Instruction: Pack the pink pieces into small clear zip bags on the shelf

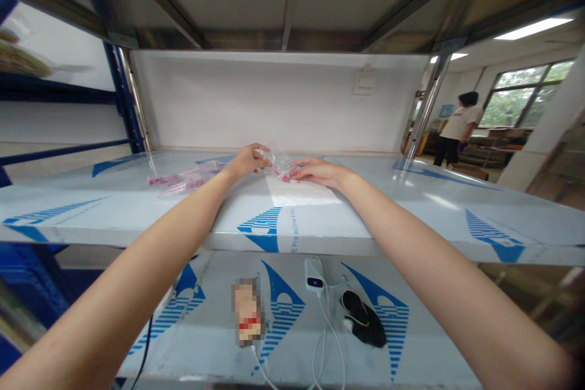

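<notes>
My left hand (250,159) pinches the edge of a clear plastic bag (280,157) toward the back of the shelf. Small pinkish-red pieces (285,178) sit in or under the bag's lower part; which one I cannot tell. My right hand (320,172) reaches in from the other side, fingers stretched out and touching the bag and the pieces. Beneath both lies a white sheet (306,195), flat on the film-covered shelf. To the left of my left hand are more clear bags (183,180) with similar pinkish-red pieces.
The metal shelf (338,228) has a raised front edge, and another shelf (242,0) hangs overhead. Below lie a blurred-out phone-like item (248,312), a white power bank (314,274) with cables and a black object (365,320). A person (458,128) stands far right.
</notes>
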Action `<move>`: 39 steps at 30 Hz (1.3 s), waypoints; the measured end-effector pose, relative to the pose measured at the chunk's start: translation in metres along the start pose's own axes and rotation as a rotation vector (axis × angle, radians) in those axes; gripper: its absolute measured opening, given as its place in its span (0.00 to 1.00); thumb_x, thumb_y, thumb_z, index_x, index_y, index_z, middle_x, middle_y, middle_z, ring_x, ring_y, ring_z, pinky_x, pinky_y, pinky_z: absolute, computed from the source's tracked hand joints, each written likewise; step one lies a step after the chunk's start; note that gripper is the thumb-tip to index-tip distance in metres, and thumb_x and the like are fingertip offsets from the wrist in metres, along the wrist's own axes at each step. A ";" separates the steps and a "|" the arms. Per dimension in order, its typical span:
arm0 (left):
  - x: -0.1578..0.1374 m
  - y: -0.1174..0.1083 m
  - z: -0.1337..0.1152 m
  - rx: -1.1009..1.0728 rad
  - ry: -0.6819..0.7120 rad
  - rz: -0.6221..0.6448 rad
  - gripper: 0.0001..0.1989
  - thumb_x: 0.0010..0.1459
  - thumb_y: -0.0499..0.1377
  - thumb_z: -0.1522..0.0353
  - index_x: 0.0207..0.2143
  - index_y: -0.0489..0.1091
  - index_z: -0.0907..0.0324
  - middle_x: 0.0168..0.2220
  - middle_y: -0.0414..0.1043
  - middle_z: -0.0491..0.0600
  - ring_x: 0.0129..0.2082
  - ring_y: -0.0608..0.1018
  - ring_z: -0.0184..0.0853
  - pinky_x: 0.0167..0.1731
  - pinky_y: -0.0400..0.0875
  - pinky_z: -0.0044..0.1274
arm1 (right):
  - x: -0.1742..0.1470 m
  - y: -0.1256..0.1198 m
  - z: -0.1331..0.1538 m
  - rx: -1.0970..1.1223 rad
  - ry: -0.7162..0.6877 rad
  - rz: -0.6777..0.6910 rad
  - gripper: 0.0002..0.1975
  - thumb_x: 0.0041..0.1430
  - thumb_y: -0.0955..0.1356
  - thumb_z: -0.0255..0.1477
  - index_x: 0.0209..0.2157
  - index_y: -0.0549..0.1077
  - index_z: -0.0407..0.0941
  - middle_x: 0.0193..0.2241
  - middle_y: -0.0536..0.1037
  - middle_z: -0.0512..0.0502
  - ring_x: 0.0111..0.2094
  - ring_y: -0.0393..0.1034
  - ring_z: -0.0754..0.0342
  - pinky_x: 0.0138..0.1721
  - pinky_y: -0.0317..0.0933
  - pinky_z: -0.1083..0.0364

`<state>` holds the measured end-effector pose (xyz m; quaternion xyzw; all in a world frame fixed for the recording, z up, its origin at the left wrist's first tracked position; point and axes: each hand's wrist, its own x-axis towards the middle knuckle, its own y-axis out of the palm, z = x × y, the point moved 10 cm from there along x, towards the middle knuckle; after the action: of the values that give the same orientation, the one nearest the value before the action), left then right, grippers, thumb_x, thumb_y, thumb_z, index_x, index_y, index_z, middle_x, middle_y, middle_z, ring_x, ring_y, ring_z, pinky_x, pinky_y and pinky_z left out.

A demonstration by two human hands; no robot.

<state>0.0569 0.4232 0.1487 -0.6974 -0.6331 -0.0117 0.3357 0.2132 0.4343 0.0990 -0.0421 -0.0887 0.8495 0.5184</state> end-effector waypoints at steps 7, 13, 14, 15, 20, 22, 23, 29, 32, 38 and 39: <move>0.001 -0.003 -0.001 -0.010 0.032 -0.039 0.20 0.43 0.64 0.76 0.42 0.68 0.64 0.25 0.72 0.47 0.22 0.70 0.24 0.21 0.64 0.16 | 0.003 -0.001 -0.002 -0.004 -0.013 0.013 0.15 0.48 0.68 0.11 0.37 0.71 0.42 0.31 0.77 0.47 0.36 0.73 0.58 0.50 0.65 0.55; -0.003 0.010 0.006 -0.069 -0.061 0.056 0.27 0.43 0.66 0.70 0.48 0.67 0.68 0.35 0.76 0.55 0.29 0.75 0.31 0.24 0.68 0.19 | 0.001 0.000 -0.001 0.006 -0.005 0.009 0.16 0.48 0.68 0.12 0.38 0.71 0.42 0.30 0.77 0.47 0.36 0.73 0.57 0.49 0.66 0.56; -0.003 0.014 0.008 -0.076 -0.076 0.081 0.26 0.43 0.66 0.70 0.47 0.67 0.68 0.35 0.76 0.56 0.30 0.76 0.32 0.24 0.68 0.19 | 0.000 0.000 -0.001 0.007 -0.003 0.007 0.16 0.48 0.68 0.12 0.38 0.71 0.42 0.30 0.77 0.46 0.36 0.73 0.58 0.49 0.66 0.56; -0.003 0.016 0.010 -0.079 -0.088 0.101 0.25 0.43 0.65 0.71 0.46 0.68 0.69 0.35 0.76 0.56 0.30 0.76 0.32 0.25 0.69 0.20 | 0.000 0.001 -0.001 0.007 -0.003 0.005 0.16 0.48 0.67 0.11 0.37 0.71 0.42 0.30 0.77 0.46 0.35 0.73 0.58 0.49 0.66 0.56; -0.001 0.018 0.013 -0.061 -0.101 0.120 0.14 0.44 0.64 0.74 0.37 0.74 0.67 0.30 0.77 0.54 0.28 0.76 0.31 0.24 0.70 0.20 | -0.004 0.002 0.002 0.006 0.006 -0.013 0.14 0.49 0.66 0.11 0.35 0.71 0.42 0.30 0.77 0.47 0.35 0.73 0.59 0.51 0.64 0.56; -0.001 0.017 0.011 -0.052 -0.095 0.113 0.13 0.44 0.64 0.74 0.36 0.75 0.67 0.29 0.76 0.53 0.27 0.75 0.31 0.24 0.70 0.20 | -0.005 0.002 0.002 0.015 0.015 -0.026 0.14 0.50 0.65 0.11 0.35 0.71 0.41 0.30 0.77 0.47 0.35 0.73 0.59 0.52 0.64 0.56; -0.002 0.016 0.010 -0.044 -0.096 0.105 0.13 0.44 0.64 0.74 0.36 0.75 0.66 0.29 0.76 0.52 0.26 0.75 0.30 0.24 0.69 0.19 | -0.005 0.002 0.002 0.022 0.020 -0.035 0.13 0.51 0.65 0.11 0.34 0.70 0.41 0.30 0.77 0.47 0.35 0.73 0.59 0.52 0.63 0.55; -0.004 0.013 0.006 -0.001 -0.092 0.079 0.12 0.46 0.61 0.75 0.36 0.75 0.67 0.28 0.76 0.52 0.25 0.74 0.29 0.23 0.68 0.18 | -0.005 -0.001 0.002 0.064 0.023 -0.051 0.12 0.51 0.65 0.11 0.32 0.70 0.41 0.29 0.77 0.47 0.34 0.73 0.59 0.52 0.64 0.56; -0.003 0.013 0.004 0.007 -0.072 0.079 0.13 0.46 0.61 0.75 0.37 0.75 0.67 0.29 0.76 0.53 0.26 0.74 0.29 0.23 0.67 0.18 | -0.004 -0.002 0.000 0.066 0.022 -0.054 0.12 0.50 0.65 0.11 0.32 0.70 0.42 0.29 0.77 0.47 0.34 0.73 0.59 0.51 0.64 0.56; -0.001 0.011 0.003 0.040 -0.022 0.066 0.12 0.46 0.61 0.75 0.36 0.75 0.67 0.28 0.76 0.52 0.25 0.73 0.28 0.22 0.66 0.17 | -0.002 0.001 0.001 0.027 -0.002 0.001 0.14 0.50 0.66 0.12 0.37 0.69 0.41 0.31 0.77 0.46 0.35 0.73 0.58 0.51 0.64 0.55; 0.000 0.012 0.003 0.042 -0.013 0.067 0.12 0.45 0.62 0.75 0.36 0.75 0.67 0.28 0.76 0.52 0.25 0.73 0.28 0.22 0.66 0.17 | -0.003 0.002 0.001 0.021 -0.003 0.007 0.15 0.50 0.66 0.11 0.39 0.68 0.40 0.31 0.77 0.46 0.36 0.73 0.58 0.52 0.64 0.55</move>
<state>0.0660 0.4246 0.1413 -0.7110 -0.6117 0.0173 0.3464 0.2128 0.4310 0.1001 -0.0355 -0.0806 0.8522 0.5158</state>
